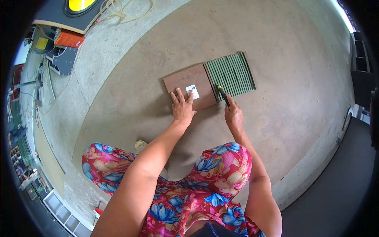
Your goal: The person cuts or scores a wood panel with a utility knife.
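On the floor lies a brown wooden panel (189,77) with a white label (196,94). My left hand (182,107) rests flat on it, fingers spread and one fingertip over the label. Joined to the panel's right side is a green ridged section (232,73) of narrow parallel strips, with a brown edge at its far right. My right hand (234,116) is closed round a slim black-handled tool (224,96) with a yellow tip. That tip overlaps the left part of the green strips, close to the seam; the tool's exact kind I cannot tell.
Bare concrete floor (288,106) surrounds the panel. A black cabinet with a yellow speaker cone (80,4), coiled pale cable (118,14) and an orange box (69,38) are at upper left. A large dark slab (335,185) stands at lower right. My floral-covered knees (227,170) are near my arms.
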`<state>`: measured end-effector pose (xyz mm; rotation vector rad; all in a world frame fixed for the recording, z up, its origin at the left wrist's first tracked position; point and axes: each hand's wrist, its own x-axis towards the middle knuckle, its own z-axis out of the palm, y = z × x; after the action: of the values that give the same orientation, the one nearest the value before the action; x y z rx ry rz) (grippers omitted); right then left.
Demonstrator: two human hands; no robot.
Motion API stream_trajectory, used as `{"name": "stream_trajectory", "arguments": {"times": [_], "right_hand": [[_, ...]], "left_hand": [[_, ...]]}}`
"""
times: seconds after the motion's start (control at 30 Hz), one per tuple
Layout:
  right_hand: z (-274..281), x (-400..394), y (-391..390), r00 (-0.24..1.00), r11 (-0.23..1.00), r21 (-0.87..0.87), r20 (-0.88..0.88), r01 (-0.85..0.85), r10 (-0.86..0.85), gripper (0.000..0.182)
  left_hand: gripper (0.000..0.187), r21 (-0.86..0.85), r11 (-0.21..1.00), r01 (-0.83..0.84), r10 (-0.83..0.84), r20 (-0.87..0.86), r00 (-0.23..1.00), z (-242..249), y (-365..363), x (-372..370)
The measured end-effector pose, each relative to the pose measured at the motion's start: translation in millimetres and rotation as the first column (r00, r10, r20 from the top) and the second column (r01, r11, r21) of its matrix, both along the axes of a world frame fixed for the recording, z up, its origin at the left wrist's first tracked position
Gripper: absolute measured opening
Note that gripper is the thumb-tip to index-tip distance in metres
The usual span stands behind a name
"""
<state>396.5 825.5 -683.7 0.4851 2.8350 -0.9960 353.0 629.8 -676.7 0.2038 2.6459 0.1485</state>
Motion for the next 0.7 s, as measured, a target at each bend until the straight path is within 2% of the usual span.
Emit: {"name": "stream_trajectory", "arguments": {"times": [0.1,0.17,0.27,0.37,0.5,0.6,0.7], "right_hand": [[0,-41,-9,0.996,1.0,0.017,-0.085,-0.002,0.003,0.043],[1,-82,-21,0.997,1.0,0.018,-0.078,0.018,-0.016,0.04],[-12,-99,-22,0.991,0.999,0.044,-0.13,0.004,0.002,0.038],[-1,-58,-12,0.999,0.998,0.061,-0.048,-0.015,0.018,0.04],[-7,38,1,0.996,0.997,-0.065,-0.063,0.051,-0.056,0.045],[2,81,7,0.991,0.988,-0.082,0.031,0.131,-0.128,0.044],[8,89,10,0.96,0.948,-0.151,0.05,0.281,-0.276,0.041]], "left_hand": [[0.084,-0.004,1.0,-0.013,0.013,0.006,1.0,-3,0,1],[0.084,0.007,1.0,-0.007,0.007,0.02,1.0,3,-1,-2],[0.086,0.032,0.999,0.008,-0.008,-0.006,1.0,0,-3,-1],[0.085,0.018,1.0,0.01,-0.01,-0.003,1.0,-1,-3,-2],[0.083,-0.025,1.0,0.015,-0.016,-0.023,1.0,-8,-4,-1],[0.087,-0.073,0.996,0.053,-0.055,-0.03,0.998,-7,-5,2],[0.09,-0.099,0.993,0.063,-0.066,-0.038,0.997,-1,-2,-1]]}}
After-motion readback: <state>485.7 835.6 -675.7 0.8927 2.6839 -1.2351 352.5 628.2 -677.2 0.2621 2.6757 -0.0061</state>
